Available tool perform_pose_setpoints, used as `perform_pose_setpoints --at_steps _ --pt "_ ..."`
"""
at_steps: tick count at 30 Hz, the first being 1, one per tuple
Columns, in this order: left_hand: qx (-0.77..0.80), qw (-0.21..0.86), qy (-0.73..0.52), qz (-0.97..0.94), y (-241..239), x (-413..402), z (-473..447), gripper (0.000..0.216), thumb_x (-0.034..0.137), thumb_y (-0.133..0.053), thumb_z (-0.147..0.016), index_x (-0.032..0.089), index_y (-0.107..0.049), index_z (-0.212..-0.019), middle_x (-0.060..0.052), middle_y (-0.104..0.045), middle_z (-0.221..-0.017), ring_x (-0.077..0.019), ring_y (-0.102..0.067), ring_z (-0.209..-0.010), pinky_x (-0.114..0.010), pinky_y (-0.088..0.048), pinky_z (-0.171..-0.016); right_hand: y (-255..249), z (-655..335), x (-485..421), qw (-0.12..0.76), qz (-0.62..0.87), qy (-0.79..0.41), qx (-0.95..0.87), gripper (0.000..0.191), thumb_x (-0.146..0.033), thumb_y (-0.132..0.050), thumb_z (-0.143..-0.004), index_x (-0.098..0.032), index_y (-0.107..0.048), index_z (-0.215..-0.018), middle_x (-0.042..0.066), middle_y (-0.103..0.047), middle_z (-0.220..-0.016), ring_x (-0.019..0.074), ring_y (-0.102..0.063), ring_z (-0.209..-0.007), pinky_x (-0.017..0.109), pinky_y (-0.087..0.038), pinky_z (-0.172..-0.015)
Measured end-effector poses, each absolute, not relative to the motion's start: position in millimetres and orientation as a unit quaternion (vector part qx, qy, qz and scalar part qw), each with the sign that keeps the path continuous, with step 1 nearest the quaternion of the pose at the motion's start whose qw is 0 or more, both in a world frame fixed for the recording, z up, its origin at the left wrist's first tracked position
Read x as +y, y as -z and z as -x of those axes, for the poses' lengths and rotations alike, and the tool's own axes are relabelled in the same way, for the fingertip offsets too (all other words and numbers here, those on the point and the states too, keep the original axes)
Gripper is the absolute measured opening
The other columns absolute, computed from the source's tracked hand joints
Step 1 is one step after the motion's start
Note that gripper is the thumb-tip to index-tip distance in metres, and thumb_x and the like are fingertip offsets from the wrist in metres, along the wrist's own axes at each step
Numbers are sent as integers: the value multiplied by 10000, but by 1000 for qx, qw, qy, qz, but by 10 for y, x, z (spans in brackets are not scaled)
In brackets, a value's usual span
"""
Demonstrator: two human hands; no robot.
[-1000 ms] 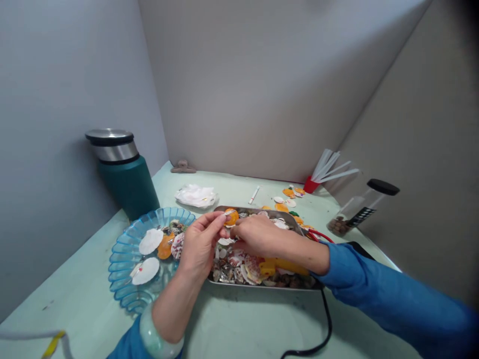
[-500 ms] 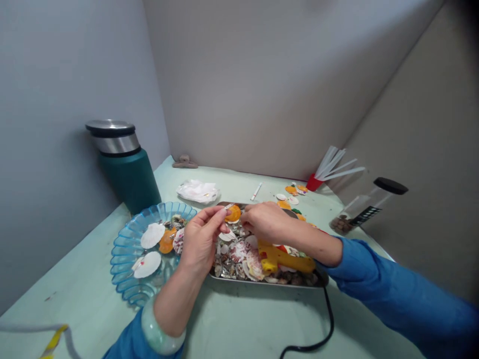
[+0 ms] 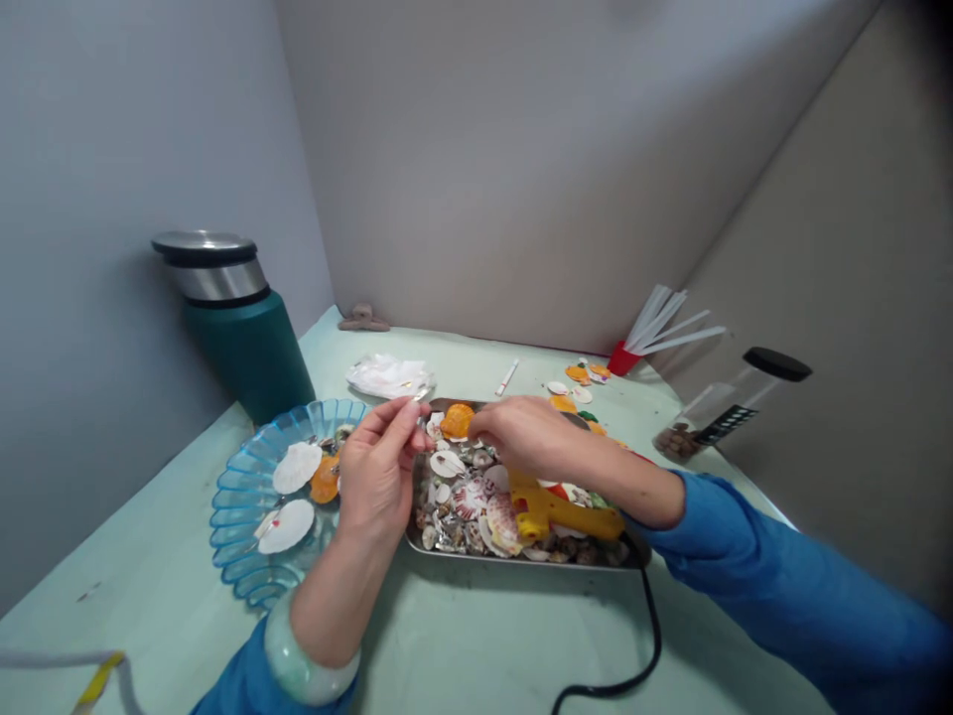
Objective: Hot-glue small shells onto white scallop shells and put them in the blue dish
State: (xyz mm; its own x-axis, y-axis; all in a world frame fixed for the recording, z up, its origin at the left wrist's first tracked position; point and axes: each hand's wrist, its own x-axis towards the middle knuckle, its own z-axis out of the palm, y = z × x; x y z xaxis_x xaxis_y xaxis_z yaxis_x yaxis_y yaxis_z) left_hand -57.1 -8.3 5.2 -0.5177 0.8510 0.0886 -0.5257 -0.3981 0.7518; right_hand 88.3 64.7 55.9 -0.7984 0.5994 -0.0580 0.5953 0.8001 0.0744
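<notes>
My left hand (image 3: 382, 452) is pinched closed at the tray's left end. A small, slim pale piece (image 3: 422, 393) pokes out between its thumb and index finger; its kind is too small to tell. Over the metal tray (image 3: 483, 560) is my right hand (image 3: 525, 434), fingers curled and closed, their tips beside an orange scallop shell (image 3: 457, 421). Whatever those fingertips hold, if anything, is hidden. Many small shells fill the tray, among them a white shell (image 3: 447, 464) and a purple-streaked scallop (image 3: 471, 499). A yellow glue gun (image 3: 570, 516) lies on top, below my right wrist.
Left of the tray sits a blue fluted plate (image 3: 230, 526) with shells; a green bottle (image 3: 249, 348) stands behind it. A plastic packet (image 3: 391, 376), a marker (image 3: 507, 377), glue sticks in a red cup (image 3: 623, 358) and a clear jar (image 3: 715, 417) are farther back. A black cord (image 3: 653, 636) trails forward.
My left hand has drawn left, away from the orange shell and my right hand, with the small piece still pinched. My right hand has barely moved. The view has shifted slightly.
</notes>
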Motion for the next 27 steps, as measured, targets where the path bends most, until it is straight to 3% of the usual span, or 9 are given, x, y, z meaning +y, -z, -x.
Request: perform_pose_setpoints --at_steps 6,10,16,22,27 --pt "334 412 -815 -233 -23 -60 609 207 197 -774 -636 127 -660 -794 -1 -689 -692 -32 -505 -445 -179 -460 -502 -481 -618 414 65 -243 4 968 151 -216 -556 -841 -199 -696 -895 59 -716 -894 192 -651 -790 255 -355 -574" --pt "337 418 -811 -231 -17 -57 602 213 201 -777 -634 130 -663 -799 1 -689 -700 -31 -507 -443 -177 -456 -495 -443 -523 421 63 -230 -6 971 166 -209 -565 -832 -160 -683 -939 104 -698 -944 221 -648 -780 270 -371 -571" --pt "338 426 -806 -234 -23 -72 572 197 197 -772 -638 128 -661 -786 -5 -688 -706 -32 -497 -440 -175 -445 -476 -338 -499 350 53 -194 -4 980 153 -248 -558 -836 -203 -704 -833 41 -716 -868 177 -633 -722 261 -324 -520" --pt "335 427 -805 -239 -22 -80 559 184 187 -763 -651 125 -665 -794 -11 -692 -709 -33 -497 -447 -177 -457 -493 -485 -616 497 17 -256 -35 966 215 -247 -480 -887 -188 -687 -881 56 -700 -915 174 -613 -759 272 -245 -500" --pt "337 424 -807 -235 -39 -82 556 178 184 -763 -651 122 -667 -786 -9 -690 -701 -30 -490 -437 -173 -457 -488 -624 -816 739 43 -303 -48 951 201 -209 -503 -849 -209 -704 -841 48 -709 -850 164 -608 -713 262 -237 -501"
